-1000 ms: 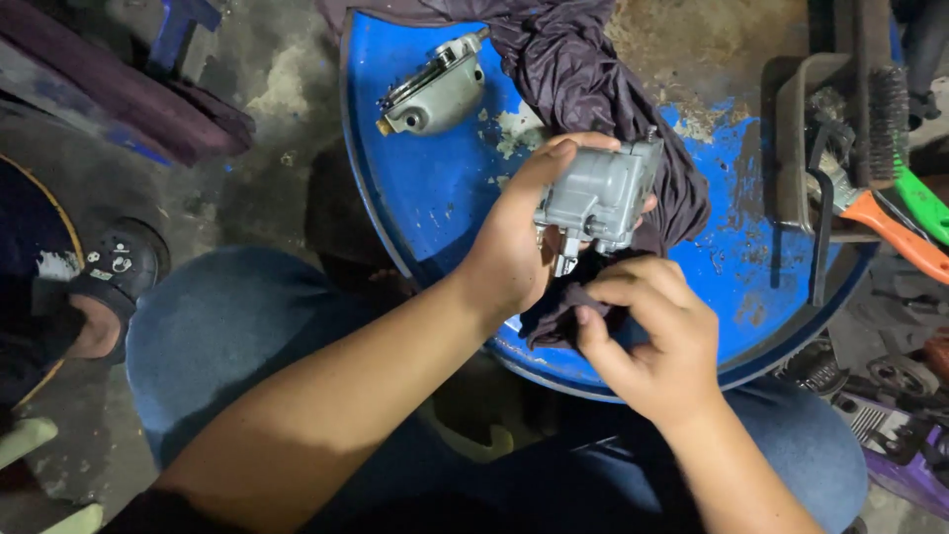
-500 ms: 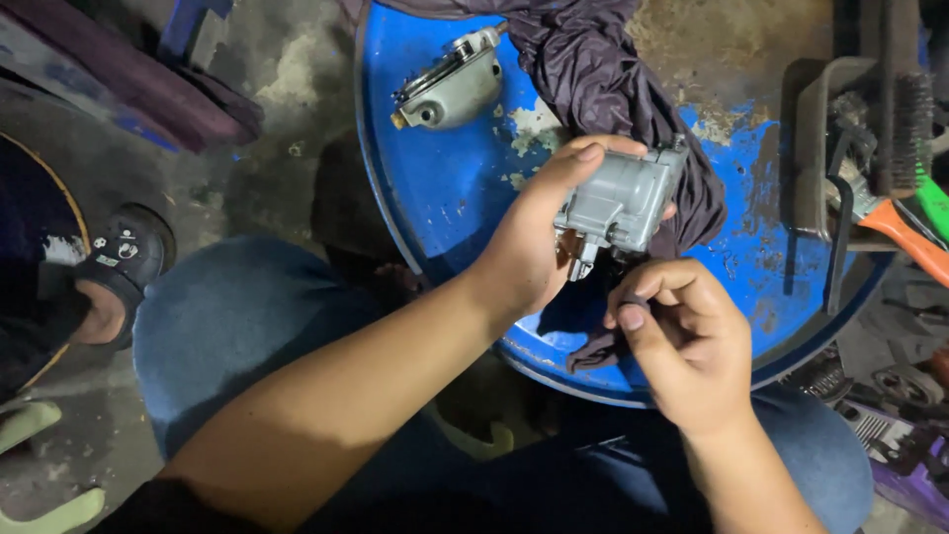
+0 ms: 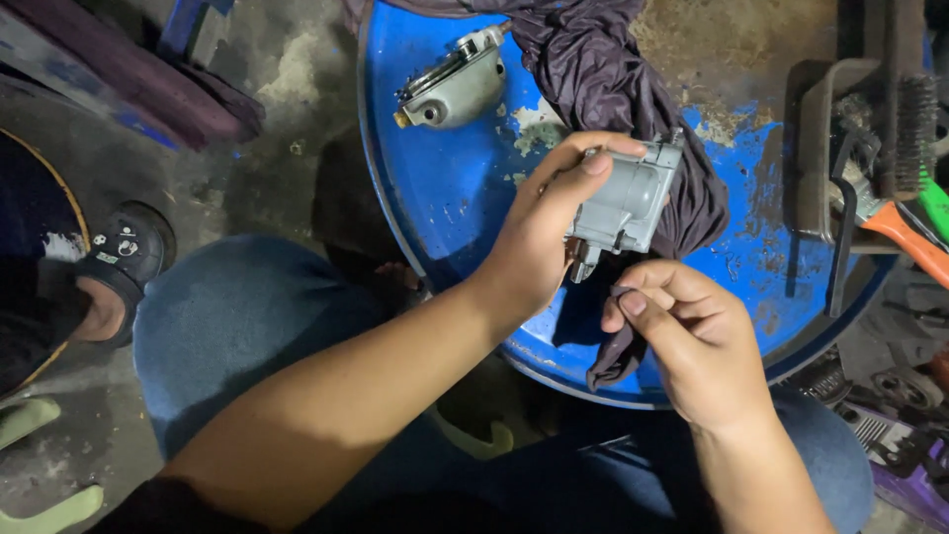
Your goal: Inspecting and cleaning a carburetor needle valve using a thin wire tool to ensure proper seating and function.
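Note:
My left hand (image 3: 539, 232) grips a grey metal carburettor body (image 3: 633, 198) and holds it above a blue drum top (image 3: 445, 188). Just below it, my right hand (image 3: 682, 341) has its fingers pinched together on something small that I cannot make out, close to the part's lower end. A dark purple rag (image 3: 603, 69) lies across the drum under and behind the part, with one end hanging over the drum's near rim. A second grey metal cover piece (image 3: 455, 89) rests on the drum at the upper left.
Tools lie at the right: a wire brush (image 3: 914, 119), an orange-handled tool (image 3: 905, 237) and dark metal pieces (image 3: 840, 178). Another person's foot in a dark sandal (image 3: 119, 267) is at the left. My blue-jeaned knees frame the drum.
My left hand has tilted the grey part and shifted it slightly. My right hand has drawn down away from it with fingers pinched.

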